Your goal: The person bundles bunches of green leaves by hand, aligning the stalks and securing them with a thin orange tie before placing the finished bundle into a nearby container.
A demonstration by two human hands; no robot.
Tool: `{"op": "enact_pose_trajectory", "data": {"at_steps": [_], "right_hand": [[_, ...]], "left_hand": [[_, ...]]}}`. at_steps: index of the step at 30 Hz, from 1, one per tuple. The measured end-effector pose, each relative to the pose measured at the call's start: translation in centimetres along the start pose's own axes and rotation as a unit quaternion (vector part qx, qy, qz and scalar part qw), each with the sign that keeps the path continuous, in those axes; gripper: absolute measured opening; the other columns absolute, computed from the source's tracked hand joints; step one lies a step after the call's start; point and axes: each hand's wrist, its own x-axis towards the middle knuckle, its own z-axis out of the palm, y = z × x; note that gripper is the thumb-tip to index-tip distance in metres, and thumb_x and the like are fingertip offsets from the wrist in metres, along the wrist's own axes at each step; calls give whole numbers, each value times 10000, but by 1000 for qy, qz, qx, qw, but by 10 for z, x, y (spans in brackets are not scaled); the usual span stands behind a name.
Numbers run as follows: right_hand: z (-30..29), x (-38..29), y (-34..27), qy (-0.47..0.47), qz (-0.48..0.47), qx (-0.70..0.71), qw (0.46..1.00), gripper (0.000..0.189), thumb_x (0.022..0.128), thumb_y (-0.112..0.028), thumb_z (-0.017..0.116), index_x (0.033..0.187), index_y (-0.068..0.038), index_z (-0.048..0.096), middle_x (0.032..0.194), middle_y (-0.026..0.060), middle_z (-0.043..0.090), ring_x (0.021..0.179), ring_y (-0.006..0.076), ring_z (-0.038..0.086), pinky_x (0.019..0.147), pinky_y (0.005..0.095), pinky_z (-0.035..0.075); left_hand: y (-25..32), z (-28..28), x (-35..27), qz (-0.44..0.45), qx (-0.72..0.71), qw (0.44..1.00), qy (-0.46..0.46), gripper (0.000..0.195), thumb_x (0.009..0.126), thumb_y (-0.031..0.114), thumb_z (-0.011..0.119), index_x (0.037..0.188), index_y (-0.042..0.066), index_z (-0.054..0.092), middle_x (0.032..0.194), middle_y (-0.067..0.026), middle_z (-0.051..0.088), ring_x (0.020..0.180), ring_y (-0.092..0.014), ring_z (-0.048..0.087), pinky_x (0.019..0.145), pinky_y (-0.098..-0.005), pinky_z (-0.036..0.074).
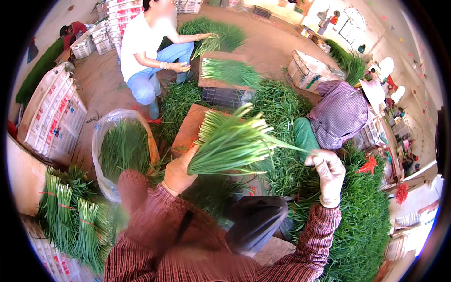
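My left hand (179,174), in a pale glove, grips a thick bunch of garlic chives (229,151) by its green leafy part. The pale cut ends fan out away from me to the upper right. My right hand (327,174), also gloved, is raised to the right, its fingertips pinched at the end of a long green leaf (290,145) that stretches from the bunch. Below and beyond the bunch stands a reddish-brown board (186,127), with more chives lying on its right part, partly hidden by the bunch.
Left of me are a clear plastic bag of greens (123,151) and tied chive bundles (65,208). Loose chives (356,225) heap up at right. A co-worker (141,46) squats beyond by a chive-laden board (211,83); another person (338,112) bends at right. White crates (56,112) stand left.
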Motion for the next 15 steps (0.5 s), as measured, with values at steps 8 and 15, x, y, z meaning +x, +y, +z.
{"op": "enact_pose_trajectory", "data": {"at_steps": [8,15], "right_hand": [[16,-20,1,-113,22,-188,975,598,822,-201,832,1350,-64,586,1245,114,672,919,159,699,826,291,573],[56,3,45,-15,-39,-343,938,505,836,-196,804,1300,-91,635,1060,108,728,852,207,719,752,292,565]], "left_hand": [[7,6,5,12,14,1000,25,682,767,101,728,1412,81,508,1217,-166,669,1063,-330,676,888,-366,541],[20,2,5,63,20,997,25,679,758,79,734,1403,88,523,1182,-150,687,984,-334,693,834,-363,547]]}}
